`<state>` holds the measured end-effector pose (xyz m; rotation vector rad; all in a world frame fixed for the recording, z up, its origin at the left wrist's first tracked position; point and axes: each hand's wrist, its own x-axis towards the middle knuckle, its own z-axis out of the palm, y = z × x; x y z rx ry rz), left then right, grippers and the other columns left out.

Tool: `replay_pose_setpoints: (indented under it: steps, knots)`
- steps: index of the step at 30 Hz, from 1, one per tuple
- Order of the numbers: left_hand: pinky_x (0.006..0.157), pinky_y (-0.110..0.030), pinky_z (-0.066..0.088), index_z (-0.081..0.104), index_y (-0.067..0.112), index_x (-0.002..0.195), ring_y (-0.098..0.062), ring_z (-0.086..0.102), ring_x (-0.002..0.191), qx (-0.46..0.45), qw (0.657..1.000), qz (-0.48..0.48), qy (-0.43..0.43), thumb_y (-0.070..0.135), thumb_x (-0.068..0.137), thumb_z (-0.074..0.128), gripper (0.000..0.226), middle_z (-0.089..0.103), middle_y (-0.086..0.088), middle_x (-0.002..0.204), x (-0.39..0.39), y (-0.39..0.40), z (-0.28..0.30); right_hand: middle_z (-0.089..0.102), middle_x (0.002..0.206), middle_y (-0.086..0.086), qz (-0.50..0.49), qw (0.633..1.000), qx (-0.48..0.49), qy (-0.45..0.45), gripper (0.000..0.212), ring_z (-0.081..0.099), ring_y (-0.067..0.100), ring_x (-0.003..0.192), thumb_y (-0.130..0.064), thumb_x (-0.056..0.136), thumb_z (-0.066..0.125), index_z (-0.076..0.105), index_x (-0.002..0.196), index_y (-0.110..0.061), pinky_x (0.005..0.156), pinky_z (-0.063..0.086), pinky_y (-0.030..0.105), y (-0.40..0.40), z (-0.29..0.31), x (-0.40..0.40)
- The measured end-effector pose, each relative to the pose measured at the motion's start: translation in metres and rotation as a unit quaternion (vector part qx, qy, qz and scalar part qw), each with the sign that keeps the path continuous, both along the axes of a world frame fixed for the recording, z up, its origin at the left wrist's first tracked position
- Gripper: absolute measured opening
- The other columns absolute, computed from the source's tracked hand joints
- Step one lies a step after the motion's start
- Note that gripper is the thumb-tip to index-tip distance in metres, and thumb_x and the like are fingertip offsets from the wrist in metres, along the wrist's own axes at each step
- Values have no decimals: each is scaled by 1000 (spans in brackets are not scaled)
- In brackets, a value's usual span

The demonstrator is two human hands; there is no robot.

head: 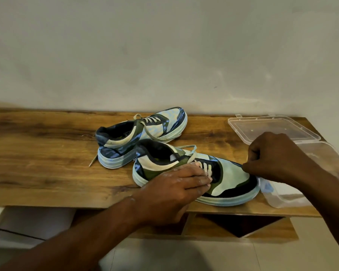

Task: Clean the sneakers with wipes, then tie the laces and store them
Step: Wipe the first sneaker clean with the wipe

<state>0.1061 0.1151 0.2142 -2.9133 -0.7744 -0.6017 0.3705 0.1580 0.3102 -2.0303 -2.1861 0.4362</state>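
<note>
Two blue, green and pale mint sneakers stand on a wooden shelf top (47,153). The far sneaker (143,133) has loose, untied laces trailing beside it. The near sneaker (229,182) points right, toe next to a plastic box. My left hand (174,186) rests flat across its side and laces with fairly straight fingers, steadying it. My right hand (272,157) is curled with thumb and fingers pinched together at the toe. A pale scrap that looks like a wipe (265,185) shows just under it; most of it is hidden by the hand.
A clear plastic box (288,200) stands at the shelf's right end with its hinged lid (272,130) lying open behind it. A plain wall rises right behind the shelf. Open wooden compartments (241,225) sit below the shelf top, above a pale tiled floor.
</note>
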Motion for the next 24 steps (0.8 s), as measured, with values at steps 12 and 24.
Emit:
replay_pose_setpoints:
  steps: [12,24]
  knots:
    - [107,-45,50,67,7,133,-31,57,133,98,995,3,12,9,108,45,34,64,-13,139,7,6,-2,55,50,-2,49,986,-146,-69,30,52,9,48,-27,65,84,63,49,-14,51,44,27,-22,11,11]
    - [103,-53,51,53,22,149,-28,49,138,-32,973,224,48,34,92,47,59,55,-5,150,19,30,13,77,74,-8,32,959,-123,255,11,73,7,73,-11,76,87,84,76,-22,75,61,30,-47,-16,-18]
